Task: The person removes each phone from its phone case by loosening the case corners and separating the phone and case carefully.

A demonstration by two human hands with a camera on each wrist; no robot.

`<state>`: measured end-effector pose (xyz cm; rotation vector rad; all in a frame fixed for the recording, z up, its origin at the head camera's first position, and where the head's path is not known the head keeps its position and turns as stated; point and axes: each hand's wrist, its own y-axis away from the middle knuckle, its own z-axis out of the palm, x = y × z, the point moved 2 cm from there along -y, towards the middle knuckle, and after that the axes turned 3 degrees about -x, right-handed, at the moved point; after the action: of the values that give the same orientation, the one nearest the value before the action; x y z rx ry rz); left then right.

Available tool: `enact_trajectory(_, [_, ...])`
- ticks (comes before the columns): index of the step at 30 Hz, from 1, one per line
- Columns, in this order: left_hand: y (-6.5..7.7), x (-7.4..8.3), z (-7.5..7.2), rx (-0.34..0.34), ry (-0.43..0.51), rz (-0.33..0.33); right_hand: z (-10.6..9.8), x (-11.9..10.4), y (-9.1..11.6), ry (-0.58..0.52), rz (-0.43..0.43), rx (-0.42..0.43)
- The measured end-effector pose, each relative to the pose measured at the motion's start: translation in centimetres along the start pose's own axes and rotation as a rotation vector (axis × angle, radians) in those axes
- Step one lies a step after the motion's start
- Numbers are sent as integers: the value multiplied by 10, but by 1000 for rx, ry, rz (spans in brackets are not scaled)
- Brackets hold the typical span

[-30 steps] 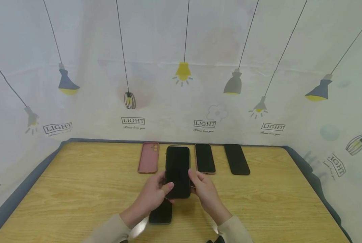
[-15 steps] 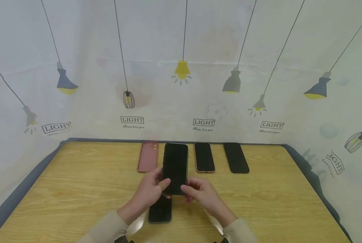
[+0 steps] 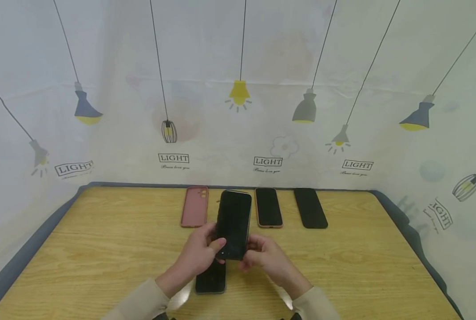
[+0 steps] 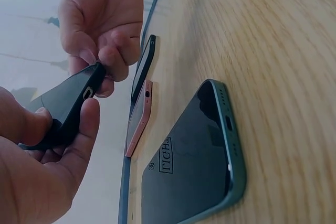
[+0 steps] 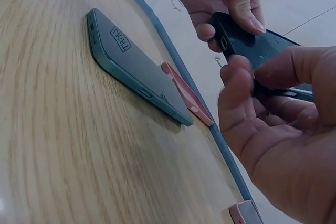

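**Black case tilts right in both hands above the green phone**

The wooden table fills the lower half of the head view, edged in dark blue and backed by a white curtain printed with hanging lamps and the word LIGHT. Along the far edge lies a row: a pink case on the left with its camera cutout at the far end, then a phone in a pink case with its dark screen up, and a black phone at the right end of the row.

Near the middle, close to the person, a green phone lies flat on the table with its screen up. In the left wrist view it mirrors the curtain lettering.

Above it both hands hold up a black phone case, clear of the table. The left hand grips its near left edge, thumb laid over the front. The right hand has its fingers curled about the near right corner. In the right wrist view the right thumb presses the case by the port cutout.

Against half a second ago, the case leans with its far end swung right, where before it stood straight between the pink case and the cased phone. The right hand has closed in under the near end, nearer the left. The row and the green phone lie as they did.
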<state>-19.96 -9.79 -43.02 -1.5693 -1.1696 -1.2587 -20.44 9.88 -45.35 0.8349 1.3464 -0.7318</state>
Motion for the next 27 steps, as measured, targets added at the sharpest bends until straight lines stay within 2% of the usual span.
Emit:
enact_trajectory(13, [1,1,4,-11,-22,20,8,-1,-4,-54,89,139])
enact_trajectory(27, [0,2,8,-25,-66,0,8,2,-6,-38,96,167])
